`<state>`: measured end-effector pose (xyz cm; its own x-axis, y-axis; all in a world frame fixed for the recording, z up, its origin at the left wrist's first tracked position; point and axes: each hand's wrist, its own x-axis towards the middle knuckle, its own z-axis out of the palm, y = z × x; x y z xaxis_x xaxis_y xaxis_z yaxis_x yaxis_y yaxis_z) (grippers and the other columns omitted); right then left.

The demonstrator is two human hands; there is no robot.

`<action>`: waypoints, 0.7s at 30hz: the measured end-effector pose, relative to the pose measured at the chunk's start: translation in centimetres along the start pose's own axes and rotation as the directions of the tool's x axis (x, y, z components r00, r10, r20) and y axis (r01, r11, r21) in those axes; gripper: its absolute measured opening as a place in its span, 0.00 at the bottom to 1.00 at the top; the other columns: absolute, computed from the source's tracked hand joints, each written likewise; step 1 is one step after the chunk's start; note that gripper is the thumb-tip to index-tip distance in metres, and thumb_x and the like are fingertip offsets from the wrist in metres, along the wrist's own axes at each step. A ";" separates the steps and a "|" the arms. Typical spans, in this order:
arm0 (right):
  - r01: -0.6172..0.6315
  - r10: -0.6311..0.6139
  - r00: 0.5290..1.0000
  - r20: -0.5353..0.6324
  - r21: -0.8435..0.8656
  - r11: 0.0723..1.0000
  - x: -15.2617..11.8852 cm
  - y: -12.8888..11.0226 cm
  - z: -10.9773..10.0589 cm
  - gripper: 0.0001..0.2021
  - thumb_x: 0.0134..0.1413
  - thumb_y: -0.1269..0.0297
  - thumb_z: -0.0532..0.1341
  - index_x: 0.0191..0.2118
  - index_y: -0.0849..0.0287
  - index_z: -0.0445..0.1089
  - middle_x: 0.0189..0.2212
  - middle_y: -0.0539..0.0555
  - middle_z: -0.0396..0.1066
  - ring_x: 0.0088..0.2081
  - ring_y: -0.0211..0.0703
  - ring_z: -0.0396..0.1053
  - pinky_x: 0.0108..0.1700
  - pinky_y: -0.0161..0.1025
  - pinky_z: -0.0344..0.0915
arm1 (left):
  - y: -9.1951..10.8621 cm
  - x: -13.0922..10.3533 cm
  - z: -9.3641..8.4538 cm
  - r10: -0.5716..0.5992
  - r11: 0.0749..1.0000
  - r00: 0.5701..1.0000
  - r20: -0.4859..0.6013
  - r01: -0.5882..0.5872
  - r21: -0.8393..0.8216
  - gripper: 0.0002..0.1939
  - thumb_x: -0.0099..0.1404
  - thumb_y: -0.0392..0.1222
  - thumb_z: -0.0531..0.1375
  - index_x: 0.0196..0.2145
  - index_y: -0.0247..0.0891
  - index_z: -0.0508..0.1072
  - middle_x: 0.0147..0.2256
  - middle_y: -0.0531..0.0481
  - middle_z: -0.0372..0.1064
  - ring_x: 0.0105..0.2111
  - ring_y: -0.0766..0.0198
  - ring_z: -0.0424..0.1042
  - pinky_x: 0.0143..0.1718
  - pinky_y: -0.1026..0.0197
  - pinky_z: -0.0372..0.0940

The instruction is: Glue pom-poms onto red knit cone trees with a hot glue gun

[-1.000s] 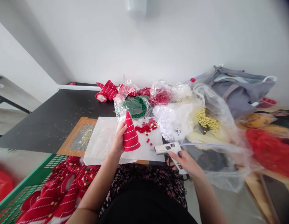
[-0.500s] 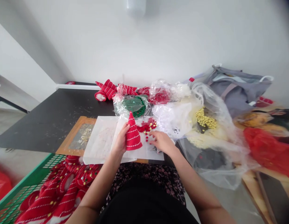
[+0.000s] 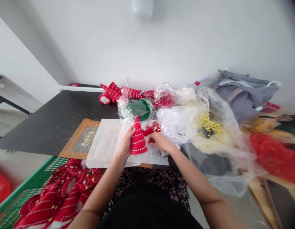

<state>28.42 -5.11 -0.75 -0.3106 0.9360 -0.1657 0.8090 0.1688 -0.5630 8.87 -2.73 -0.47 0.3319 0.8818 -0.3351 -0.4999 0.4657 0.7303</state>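
My left hand (image 3: 126, 142) is wrapped round the side of a red felt cone (image 3: 138, 139) with white dashed stripes, its tip pointing up. To the right of the cone, my right hand (image 3: 158, 141) has its fingers pinched together over the white paper (image 3: 104, 140); what they hold is too small to make out. Just behind that hand lies a pile of small red and yellow pompoms (image 3: 154, 128). A metal-tipped tool (image 3: 159, 153) rests below it, partly covered by the wrist.
Bagged green trim (image 3: 140, 108), white pompoms (image 3: 171, 119) and yellow pompoms (image 3: 211, 124) crowd the table's back and right. More striped cones (image 3: 110, 92) lie behind. A wooden frame (image 3: 68, 148) sits left. A green basket (image 3: 30, 184) of decorated red cones stands lower left.
My right hand has moved slightly left, closer to the cone, and its fingers have closed into a pinch over where several pompoms lay. The left hand still holds the cone upright.
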 end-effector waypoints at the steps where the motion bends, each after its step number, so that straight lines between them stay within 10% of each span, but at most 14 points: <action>1: 0.006 -0.005 0.999 -0.039 0.038 0.999 -0.4 -0.2 -0.4 0.07 0.55 0.79 0.65 0.33 0.61 0.76 0.32 0.54 0.80 0.35 0.42 0.76 0.39 0.35 0.66 | -0.1 0.0 0.0 -0.001 1.000 1.000 0.003 0.001 -0.001 0.23 0.53 0.51 0.73 0.41 0.39 0.72 0.31 0.54 0.73 0.27 0.65 0.72 0.31 0.63 0.67; 7: 0.254 -0.124 0.875 -0.468 0.226 0.940 -3.0 -3.9 -2.4 0.06 0.59 0.74 0.63 0.37 0.58 0.76 0.34 0.51 0.76 0.32 0.40 0.74 0.38 0.36 0.71 | -0.7 0.0 0.3 0.041 0.997 0.999 0.002 -0.041 0.070 0.19 0.55 0.51 0.72 0.39 0.41 0.71 0.31 0.54 0.74 0.27 0.65 0.72 0.31 0.64 0.66; 15: 0.250 -0.336 0.855 -0.396 -0.254 0.934 -2.6 -6.7 -1.6 0.13 0.67 0.76 0.55 0.40 0.60 0.77 0.39 0.60 0.77 0.40 0.50 0.75 0.44 0.44 0.73 | -0.9 -0.9 1.2 0.109 0.970 0.994 -0.009 -0.104 0.218 0.17 0.57 0.52 0.71 0.40 0.45 0.73 0.29 0.55 0.74 0.28 0.59 0.74 0.30 0.62 0.64; 21: 0.313 -0.211 0.810 -0.547 0.098 0.945 -5.0 -6.1 -2.5 0.06 0.67 0.70 0.61 0.42 0.56 0.76 0.39 0.55 0.79 0.37 0.44 0.77 0.43 0.39 0.75 | -0.9 -0.4 0.7 0.068 0.994 0.997 -0.042 -0.063 0.093 0.18 0.57 0.52 0.71 0.38 0.44 0.71 0.33 0.53 0.76 0.31 0.61 0.75 0.33 0.62 0.67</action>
<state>26.33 -10.06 5.57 -0.1495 0.8915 0.4276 0.6182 0.4218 -0.6633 9.71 -3.51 -0.57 0.2635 0.9136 -0.3097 -0.4434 0.3998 0.8022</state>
